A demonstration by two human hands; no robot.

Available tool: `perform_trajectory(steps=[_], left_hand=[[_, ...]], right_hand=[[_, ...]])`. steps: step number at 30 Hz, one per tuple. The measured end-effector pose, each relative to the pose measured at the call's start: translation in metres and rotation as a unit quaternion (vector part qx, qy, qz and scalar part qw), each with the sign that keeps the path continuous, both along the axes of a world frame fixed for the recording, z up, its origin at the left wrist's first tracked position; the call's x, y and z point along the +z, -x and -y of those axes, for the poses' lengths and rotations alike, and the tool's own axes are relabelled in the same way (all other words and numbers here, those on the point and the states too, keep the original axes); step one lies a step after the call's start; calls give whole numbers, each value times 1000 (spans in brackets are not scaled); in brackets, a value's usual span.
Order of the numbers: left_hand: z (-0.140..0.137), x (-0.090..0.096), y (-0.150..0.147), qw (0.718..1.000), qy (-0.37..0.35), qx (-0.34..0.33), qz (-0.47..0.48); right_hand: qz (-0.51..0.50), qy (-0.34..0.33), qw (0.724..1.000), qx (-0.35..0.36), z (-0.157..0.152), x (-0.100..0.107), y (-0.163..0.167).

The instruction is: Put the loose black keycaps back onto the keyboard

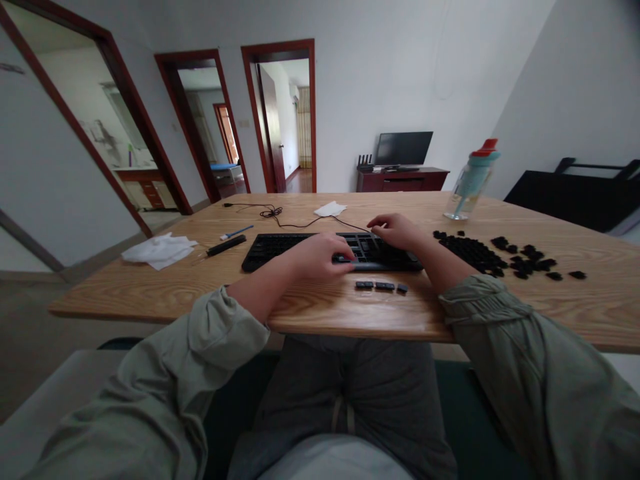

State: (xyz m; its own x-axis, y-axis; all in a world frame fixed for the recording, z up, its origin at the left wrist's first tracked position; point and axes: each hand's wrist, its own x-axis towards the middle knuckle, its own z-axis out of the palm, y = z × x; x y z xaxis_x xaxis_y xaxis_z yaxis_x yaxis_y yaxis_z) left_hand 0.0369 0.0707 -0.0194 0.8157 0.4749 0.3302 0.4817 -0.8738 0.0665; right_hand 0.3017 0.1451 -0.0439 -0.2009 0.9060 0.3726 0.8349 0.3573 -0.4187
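Observation:
A black keyboard [270, 248] lies lengthwise on the wooden table before me, its middle and right parts showing bare sections without keycaps. Over its middle is my left hand [323, 257], fingers curled and thumb close to them; whatever is between them is too small to make out. My right hand [397, 232] rests over the keyboard's right part, fingers loosely apart and pointing left, with nothing visible in them. Just in front of the keyboard, a few loose keycaps [385, 287] sit in a short row. A large spread of black keycaps [467, 252] lies to the right.
On the left are white tissues [160, 250], a black-handled tool [227, 245] and a small blue brush [237, 232]. The coiled cable [271, 212] runs behind the keyboard near another tissue [331, 209]. A water bottle [470, 180] stands at the back right.

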Motion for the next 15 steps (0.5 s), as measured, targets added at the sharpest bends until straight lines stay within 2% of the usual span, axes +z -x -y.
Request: perform_trajectory(steps=[2,4,7,11,13,15], left_hand=[[15,1,-13,999,32,-37,-14],[21,-1,-20,997,45,-43,-40],[20,-8,-25,994,73,-35,-67],[9,-12,-24,992,108,-51,-40],[-4,-8,-15,992,121,-33,-9],[-24,-2,1,992,118,36,38]], right_hand=[[-2,0,1000,4,-2,-1,-1],[-3,2,1000,5,-1,-1,-1],[-3,4,1000,1,2,0,1],[5,7,1000,-8,3,1,3],[8,7,1000,-9,3,1,3],[9,8,1000,-4,3,2,2]])
